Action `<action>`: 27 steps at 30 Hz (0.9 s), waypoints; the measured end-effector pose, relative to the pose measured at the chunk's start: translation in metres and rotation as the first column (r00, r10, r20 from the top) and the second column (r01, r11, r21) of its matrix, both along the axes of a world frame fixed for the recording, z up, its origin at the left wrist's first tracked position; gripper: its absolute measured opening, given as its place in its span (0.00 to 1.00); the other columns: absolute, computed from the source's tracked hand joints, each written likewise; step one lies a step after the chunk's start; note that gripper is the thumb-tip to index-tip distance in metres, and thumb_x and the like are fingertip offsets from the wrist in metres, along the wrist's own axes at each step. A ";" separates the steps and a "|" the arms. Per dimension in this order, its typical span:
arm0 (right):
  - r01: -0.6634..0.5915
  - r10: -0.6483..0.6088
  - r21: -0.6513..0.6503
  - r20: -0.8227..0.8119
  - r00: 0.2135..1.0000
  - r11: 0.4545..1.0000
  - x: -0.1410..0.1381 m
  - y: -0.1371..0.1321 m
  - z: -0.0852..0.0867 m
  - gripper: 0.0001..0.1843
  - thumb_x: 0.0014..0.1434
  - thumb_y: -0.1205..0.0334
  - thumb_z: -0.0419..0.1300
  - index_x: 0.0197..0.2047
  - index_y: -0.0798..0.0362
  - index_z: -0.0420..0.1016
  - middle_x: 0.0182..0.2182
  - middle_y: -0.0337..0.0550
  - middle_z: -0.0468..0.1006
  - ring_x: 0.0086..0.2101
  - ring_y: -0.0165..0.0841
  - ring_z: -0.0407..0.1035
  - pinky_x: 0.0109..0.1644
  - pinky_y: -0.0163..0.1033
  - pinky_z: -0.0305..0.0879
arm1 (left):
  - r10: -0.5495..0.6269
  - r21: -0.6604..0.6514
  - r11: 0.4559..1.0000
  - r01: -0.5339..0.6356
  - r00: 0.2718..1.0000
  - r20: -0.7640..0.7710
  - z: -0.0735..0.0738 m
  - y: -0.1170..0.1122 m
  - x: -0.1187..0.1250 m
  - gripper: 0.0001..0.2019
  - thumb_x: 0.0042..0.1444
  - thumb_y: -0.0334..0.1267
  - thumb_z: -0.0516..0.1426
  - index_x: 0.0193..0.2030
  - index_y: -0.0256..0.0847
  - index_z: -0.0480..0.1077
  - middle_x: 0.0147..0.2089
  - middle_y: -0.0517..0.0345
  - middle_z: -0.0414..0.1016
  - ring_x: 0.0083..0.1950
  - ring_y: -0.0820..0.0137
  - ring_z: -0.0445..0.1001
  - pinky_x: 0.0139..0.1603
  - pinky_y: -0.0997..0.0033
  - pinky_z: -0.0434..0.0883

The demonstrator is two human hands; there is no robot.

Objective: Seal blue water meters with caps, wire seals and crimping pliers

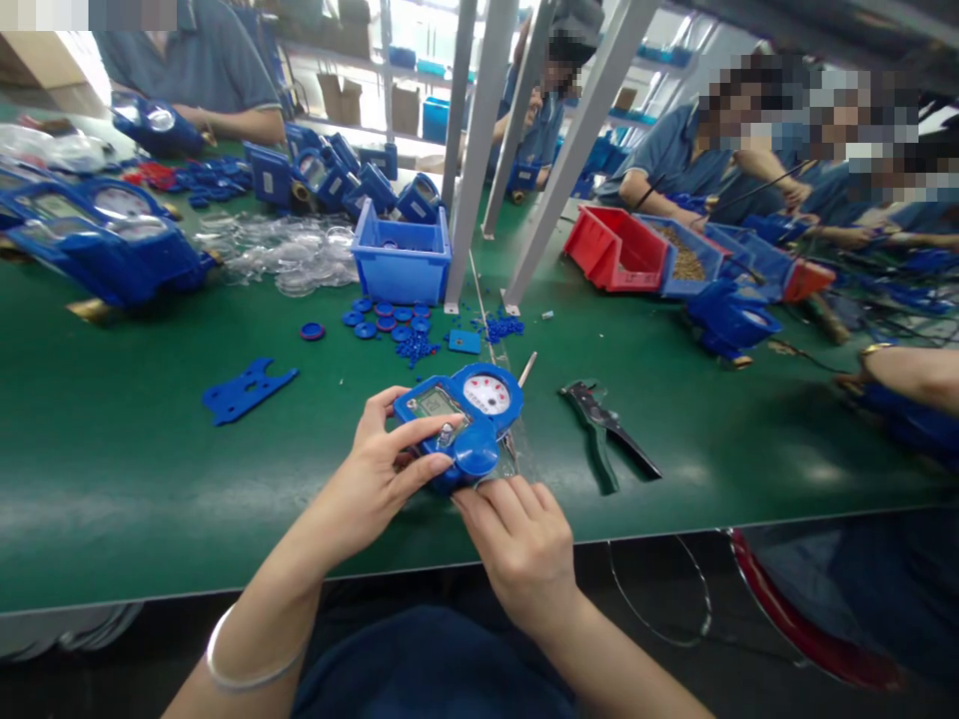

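A blue water meter [474, 419] with a round white dial and a small grey display rests near the front of the green table. My left hand [394, 454] is wrapped round its left side, index finger and thumb lying over the front. Against the lower edge of the meter my right hand [520, 534] is closed, its fingertips pinched; whatever they hold, if anything, is hidden. A round blue cap [477, 451] covers the meter's near part. To the right lie green-handled cutting pliers [608, 437]. On the left is a flat blue plastic plate [249, 390].
Behind the meter stand a blue bin [402, 262], several round blue caps [385, 318] and small blue parts [417, 347]. Grey metal posts [486, 160] rise beyond. More water meters [112, 240] and clear plastic covers [300, 255] lie left; a red bin [614, 250] and co-workers are right.
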State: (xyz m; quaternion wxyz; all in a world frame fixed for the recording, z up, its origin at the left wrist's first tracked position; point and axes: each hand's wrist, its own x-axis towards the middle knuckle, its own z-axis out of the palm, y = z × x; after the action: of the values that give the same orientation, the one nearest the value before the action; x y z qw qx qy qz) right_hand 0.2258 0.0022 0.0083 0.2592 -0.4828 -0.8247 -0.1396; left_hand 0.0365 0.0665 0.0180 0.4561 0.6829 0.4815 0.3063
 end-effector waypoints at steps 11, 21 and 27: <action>-0.093 0.091 0.001 0.171 0.981 0.996 0.002 -0.005 0.013 0.10 0.61 0.66 0.61 0.46 0.58 0.78 0.33 0.42 0.74 0.34 0.30 0.62 0.36 0.40 0.49 | 0.002 0.036 0.999 -0.001 1.000 -0.017 -0.004 0.001 0.002 0.18 0.61 0.59 0.53 0.56 0.68 0.70 0.64 0.60 0.46 0.75 0.60 0.44 0.78 0.48 0.47; -0.371 -0.757 -0.909 -0.376 0.535 0.189 0.014 0.006 0.010 0.26 0.53 0.43 0.62 0.40 0.59 0.68 0.26 0.37 0.69 0.21 0.23 0.64 0.20 0.28 0.57 | 0.021 0.027 0.999 -0.020 1.000 -0.008 -0.005 0.000 0.002 0.16 0.61 0.57 0.54 0.56 0.70 0.70 0.65 0.62 0.45 0.75 0.61 0.44 0.77 0.48 0.48; -0.275 -0.715 -0.925 -0.378 0.588 0.263 0.009 0.012 0.001 0.23 0.53 0.46 0.62 0.37 0.59 0.69 0.26 0.39 0.70 0.23 0.23 0.67 0.25 0.26 0.62 | 0.030 0.017 0.999 -0.031 0.999 0.011 -0.002 0.001 0.002 0.17 0.61 0.55 0.56 0.55 0.64 0.72 0.65 0.59 0.46 0.75 0.59 0.44 0.78 0.47 0.47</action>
State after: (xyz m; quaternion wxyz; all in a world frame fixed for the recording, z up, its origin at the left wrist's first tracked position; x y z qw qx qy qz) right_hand 0.2352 0.0145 0.0094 0.2185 -0.6705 -0.4473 0.5501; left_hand 0.0382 0.0676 0.0159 0.4482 0.6776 0.4867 0.3210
